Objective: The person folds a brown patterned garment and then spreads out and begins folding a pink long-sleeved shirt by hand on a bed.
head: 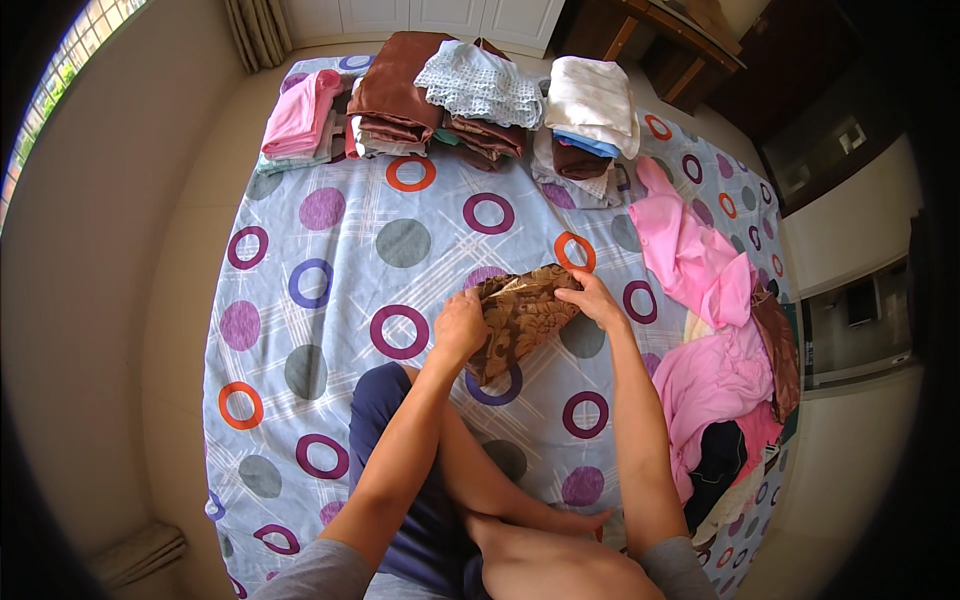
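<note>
A brown and gold patterned cloth (523,319) is held between my two hands, just above the bed in front of my crossed legs. My left hand (460,324) grips its left edge, fingers curled over the top. At the upper right corner, my right hand (590,298) pinches the fabric between thumb and fingers. The cloth hangs down in a small folded shape, its lower tip over a blue ring on the bedsheet (349,255). Whatever lies behind the cloth is hidden.
Folded stacks line the far side: pink cloths (300,116), brown satin fabric (397,82), a pale lace-edged cloth (484,82) and a white cloth (589,94). To the right lie rumpled pink garments (697,255) and a dark garment (716,465). A wall (82,300) stands left.
</note>
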A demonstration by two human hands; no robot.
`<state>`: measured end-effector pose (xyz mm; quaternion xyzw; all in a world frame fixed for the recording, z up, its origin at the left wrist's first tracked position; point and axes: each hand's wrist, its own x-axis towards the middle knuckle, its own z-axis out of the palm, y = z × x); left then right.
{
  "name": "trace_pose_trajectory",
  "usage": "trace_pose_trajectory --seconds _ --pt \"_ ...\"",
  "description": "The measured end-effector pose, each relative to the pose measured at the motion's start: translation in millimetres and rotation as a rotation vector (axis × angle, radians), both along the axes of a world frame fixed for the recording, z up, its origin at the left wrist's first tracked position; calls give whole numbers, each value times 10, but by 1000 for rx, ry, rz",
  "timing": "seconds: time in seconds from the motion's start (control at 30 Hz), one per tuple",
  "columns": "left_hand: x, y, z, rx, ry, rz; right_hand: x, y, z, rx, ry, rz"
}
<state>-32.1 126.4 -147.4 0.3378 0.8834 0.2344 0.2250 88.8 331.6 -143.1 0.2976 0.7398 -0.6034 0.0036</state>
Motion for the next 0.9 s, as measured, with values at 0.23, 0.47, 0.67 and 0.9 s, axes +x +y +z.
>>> trace_pose_trajectory --seconds 0.23,0.47,0.67,0.9 --pt "-17 42 -119 40 132 73 -150 -8 -242 314 -47 -36" --pt "1 181 -252 20 244 154 -197 -69 -410 594 -224 -139" --pt "197 251 -15 241 590 25 -204 -120 -503 764 -252 -185" --pt "519 54 -214 -32 370 -222 -219 -172 -502 911 -215 -239"
